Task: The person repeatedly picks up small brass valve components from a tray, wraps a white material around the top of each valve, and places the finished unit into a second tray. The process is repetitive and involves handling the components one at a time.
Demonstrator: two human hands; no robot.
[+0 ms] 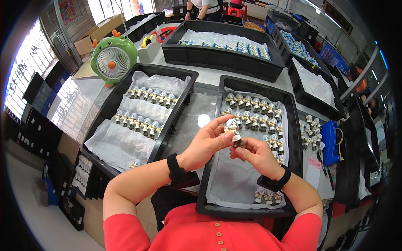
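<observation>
Head view: bare hands (209,141) (260,157) pinch a round-headed figurine (234,130) above crinkled lining (234,180)

Small figurine (234,132), pale hair, dark base, tilted, held above black tray (247,213)

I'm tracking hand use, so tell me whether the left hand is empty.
No, the left hand holds a small figurine up over a black tray.

White-gold figurine (233,131), black tray (247,212), white lining (232,184), red shirt (192,230); green fan (112,56), orange hub (111,65)
</observation>
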